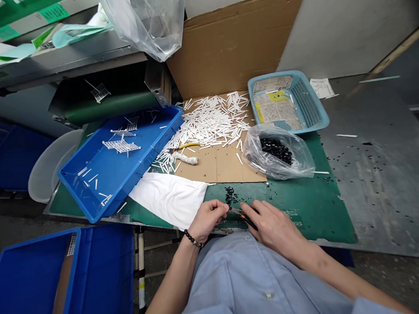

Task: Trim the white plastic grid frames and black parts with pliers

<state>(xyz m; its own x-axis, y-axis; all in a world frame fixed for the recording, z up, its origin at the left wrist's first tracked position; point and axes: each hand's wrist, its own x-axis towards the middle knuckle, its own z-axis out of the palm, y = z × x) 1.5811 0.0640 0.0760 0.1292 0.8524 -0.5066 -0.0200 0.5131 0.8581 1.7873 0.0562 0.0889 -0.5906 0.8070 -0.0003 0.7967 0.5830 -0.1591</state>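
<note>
My right hand (277, 225) is wrapped round a pair of small cutting pliers (249, 219) with black and orange handles. Their metal tip points left, towards the fingers of my left hand (209, 217). Those fingers are pinched together at the tool's tip; whatever is between them is too small to make out. Just beyond the tip, a little heap of tiny black pieces (230, 195) lies on the green mat (315, 207). A clear plastic bag (303, 162) with glossy black parts (276, 151) stands open behind my right hand.
Many white sticks (214, 121) cover the cardboard (228, 165). A white cloth (171, 195) lies left of my hands. White lattice pieces (121, 145) are in a blue tray (126, 194). A light-blue basket (308, 102) stands at the back; a conveyor (109, 106) is at back left.
</note>
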